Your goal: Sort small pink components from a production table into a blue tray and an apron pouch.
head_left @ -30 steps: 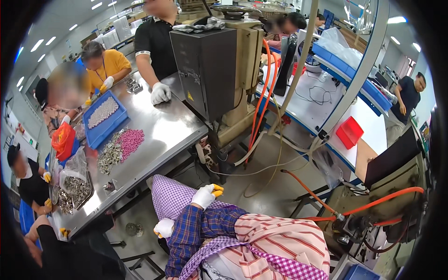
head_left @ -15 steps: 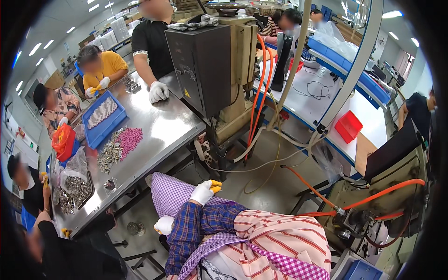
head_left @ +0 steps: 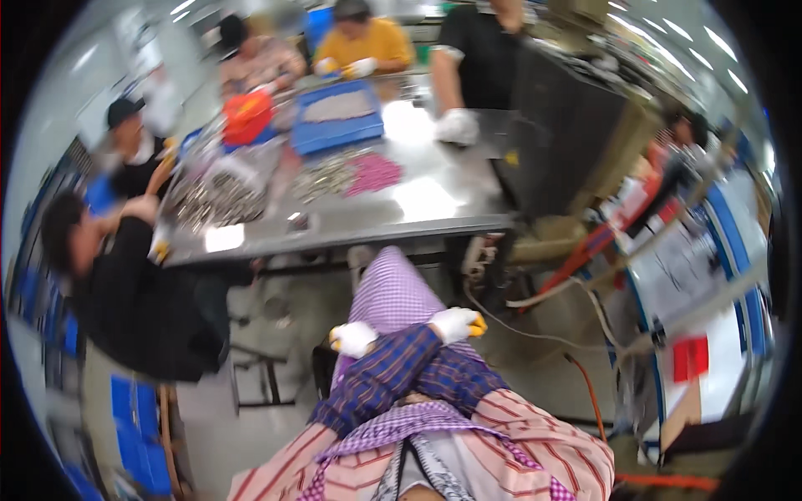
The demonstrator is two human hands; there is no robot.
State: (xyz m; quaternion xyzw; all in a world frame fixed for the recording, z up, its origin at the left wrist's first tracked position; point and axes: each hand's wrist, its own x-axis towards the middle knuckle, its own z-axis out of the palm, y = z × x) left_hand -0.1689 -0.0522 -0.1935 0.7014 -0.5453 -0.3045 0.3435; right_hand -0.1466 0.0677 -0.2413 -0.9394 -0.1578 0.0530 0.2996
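My forearms, in blue plaid sleeves, cross over my lap on a purple gingham apron. Because of the crossing, my left hand lies on the right side, in a white glove with yellow fingertips. Its fingers look loosely curled together, and nothing shows in them. On the left side is my right hand, gloved the same way. Mostly its back shows, and blur hides how its fingers are held. Both hands rest near the apron, apart from the metal table ahead.
On the table sit a blue tray of pale small parts, pink parts, silver metal parts and a red bin. Several people work around it. A dark machine cabinet stands right of the table; hoses and a red box are farther right.
The view has swung left, bringing the table straight ahead. My forearms remain crossed on my lap, and both gloved hands now show more level with each other.
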